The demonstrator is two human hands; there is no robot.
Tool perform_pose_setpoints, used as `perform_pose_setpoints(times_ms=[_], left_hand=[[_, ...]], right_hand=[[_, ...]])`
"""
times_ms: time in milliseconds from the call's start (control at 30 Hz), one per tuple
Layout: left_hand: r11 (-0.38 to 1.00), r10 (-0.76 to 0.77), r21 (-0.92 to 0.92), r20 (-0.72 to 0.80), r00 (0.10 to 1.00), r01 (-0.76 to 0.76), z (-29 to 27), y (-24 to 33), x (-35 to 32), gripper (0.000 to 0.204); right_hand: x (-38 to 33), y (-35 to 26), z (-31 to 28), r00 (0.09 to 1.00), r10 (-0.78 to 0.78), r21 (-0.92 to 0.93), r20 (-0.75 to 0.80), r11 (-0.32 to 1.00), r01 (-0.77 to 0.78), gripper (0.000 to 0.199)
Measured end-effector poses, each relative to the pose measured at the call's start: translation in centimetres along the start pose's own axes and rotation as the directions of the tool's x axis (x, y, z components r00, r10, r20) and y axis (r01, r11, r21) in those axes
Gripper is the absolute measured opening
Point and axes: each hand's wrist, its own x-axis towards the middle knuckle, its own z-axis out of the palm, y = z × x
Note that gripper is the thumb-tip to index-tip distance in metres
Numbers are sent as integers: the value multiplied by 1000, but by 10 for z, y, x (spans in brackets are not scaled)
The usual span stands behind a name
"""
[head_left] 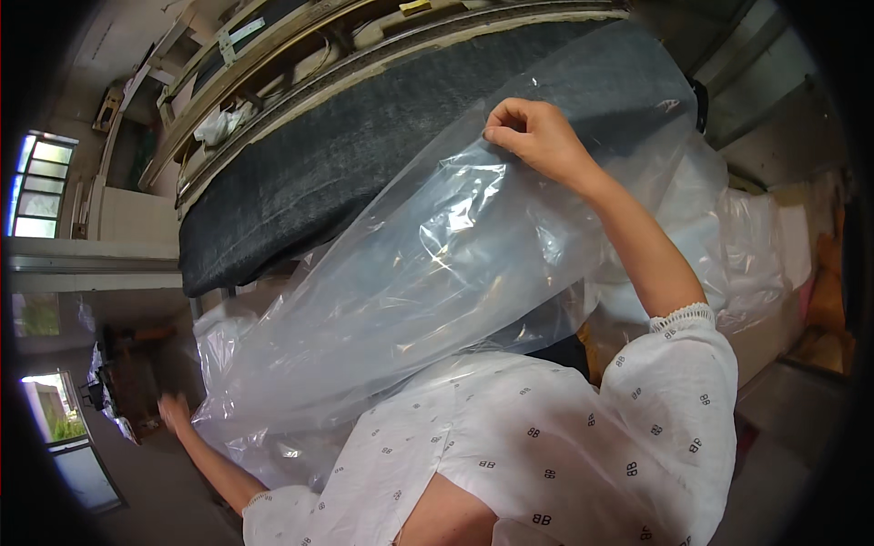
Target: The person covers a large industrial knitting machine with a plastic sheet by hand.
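A large clear plastic sheet stretches slantwise in front of my body, creased and shiny. My right hand pinches its upper edge, thumb against fingers, above the dark cloth. Far out at the left, my left hand is beside the sheet's lower left end; motion smears its fingers, so I cannot tell whether it grips the plastic. Behind the sheet lies a long dark grey cloth-like cover on a bench, partly seen through the plastic.
Along the cover's far side runs a wooden and metal frame, with a crumpled white bag on it. More bunched clear plastic is piled at the right. Windows are on the left, near a dark wooden stand.
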Motion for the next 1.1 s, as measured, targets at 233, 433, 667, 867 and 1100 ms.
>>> perform_pose_setpoints(times_ms=[233,433,667,867,1100], left_hand=[[85,640,-824,-385,664,-560,-210,344,-75,22],[-112,931,-964,-187,313,-240,-276,479,-147,29],[-35,998,-999,-33,-54,-37,-278,523,-174,43],[69,994,-902,25,-107,427,-282,530,-188,30],[-120,992,-981,-116,40,152,-293,522,-194,17]], right_hand=[[-22,-16,-7,990,9,440,138,895,-70,26],[-45,-20,-6,956,214,542,203,788,-292,35],[-46,-18,-23,940,27,556,339,801,-224,45],[-48,-15,-40,917,-82,588,390,789,-179,53],[-57,-17,-41,942,-26,636,335,743,-206,54]])
